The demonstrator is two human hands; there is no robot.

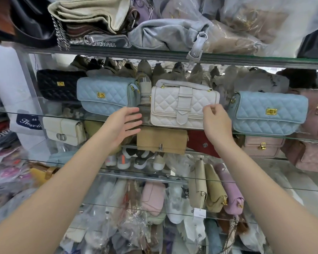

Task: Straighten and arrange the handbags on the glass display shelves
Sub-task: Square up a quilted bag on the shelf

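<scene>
Both my forearms reach up and forward to the middle glass shelf [255,135]. My left hand [124,123] is flat, palm turned inward, its fingers [134,116] straight and a little apart (they are blurred), their tips just beside the lower left edge of the white bag [184,105], below the left blue bag [106,96]. My right hand [217,121] is bent at the wrist, fingers curled together against the white bag's lower right side; I cannot tell whether they pinch it. The white bag stands upright on the shelf between the two blue bags, the right blue bag [268,111] just beside my right hand.
</scene>
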